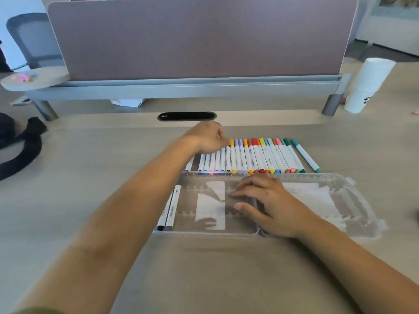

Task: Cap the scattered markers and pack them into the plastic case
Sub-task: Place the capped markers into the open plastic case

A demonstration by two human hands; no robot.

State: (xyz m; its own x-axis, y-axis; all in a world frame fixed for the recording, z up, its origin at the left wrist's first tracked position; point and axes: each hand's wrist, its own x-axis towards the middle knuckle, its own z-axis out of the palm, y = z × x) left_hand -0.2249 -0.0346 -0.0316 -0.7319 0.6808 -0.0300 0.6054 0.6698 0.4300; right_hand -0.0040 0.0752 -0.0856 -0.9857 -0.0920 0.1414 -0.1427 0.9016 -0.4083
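I am watching the left hand (208, 138) curling over the far ends of the markers (256, 155), grip unclear. They are lying in a row just beyond the plastic case (204, 232), long axes pointing away. The right hand (260, 202) is resting flat inside it.

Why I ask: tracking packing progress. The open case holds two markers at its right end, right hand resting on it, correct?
No: the head view shows the two markers at the left end of the case; the right hand rests on it.
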